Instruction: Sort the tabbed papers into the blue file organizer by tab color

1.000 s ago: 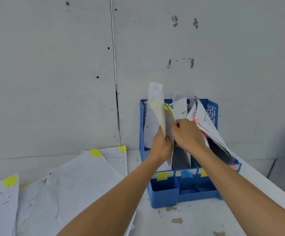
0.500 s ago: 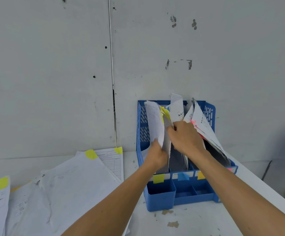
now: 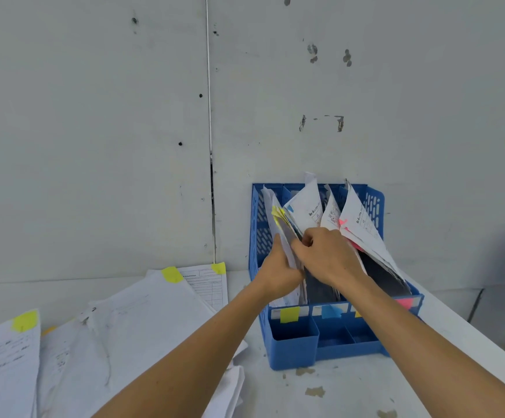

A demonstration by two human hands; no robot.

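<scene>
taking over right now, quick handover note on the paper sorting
Left hand grips the yellow-tabbed sheets in the leftmost slot of the blue file organizer.
Right hand pinches the same sheets from their right.
Done: blue-tabbed papers and pink-tabbed papers stand in slots further right.
Left: loose papers, several with yellow tabs, lie on the table to the left.

light: even, soft — shadows: faint — edges: wide-angle bowing — focus: slightly soft
</scene>
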